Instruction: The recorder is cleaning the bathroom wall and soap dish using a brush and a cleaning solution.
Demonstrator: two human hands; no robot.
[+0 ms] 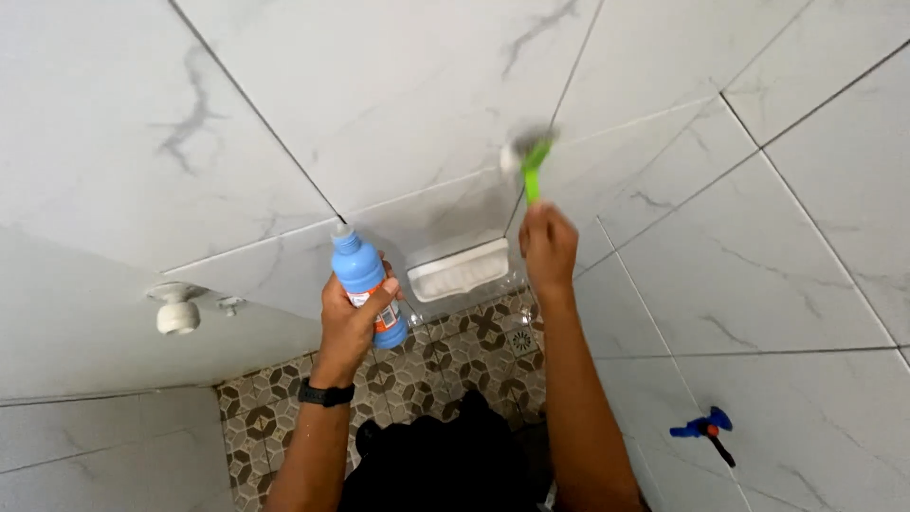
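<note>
The right hand (pixel 548 248) is closed round the handle of a green brush (pixel 533 166), fingers wrapped tight, w/ the bristle head pressed to the wall tile (pixel 398 85) just above the soap dish (pixel 459 269). The head is blurred, so bristle detail cannot be read. The left hand (pixel 353 318) is clenched round a blue bottle (pixel 365 280), held upright, left of the soap dish & slightly lower; a black watch (pixel 325 393) is worn on that wrist.

For the scrub to be done well, judged from this view: the brush is best kept flat on the tile, short strokes along the grout line (pixel 559 95) above the dish, pressure kept even so the head is not skidded off. The bottle is best kept upright & clear of the brush arm, cap end away from the face.

Containers: the bottle is opaque, cap on as far as seen, fill level not visible. The soap dish is white, wall-mounted, appears to hold nothing, tho its inside is only partly seen.

Further out: a white knob (pixel 176 311) is fixed to the wall well left of the dish; patterned floor tiles (pixel 445 365) lie below it; a blue tap (pixel 703 427) is seen far right & lower.
</note>
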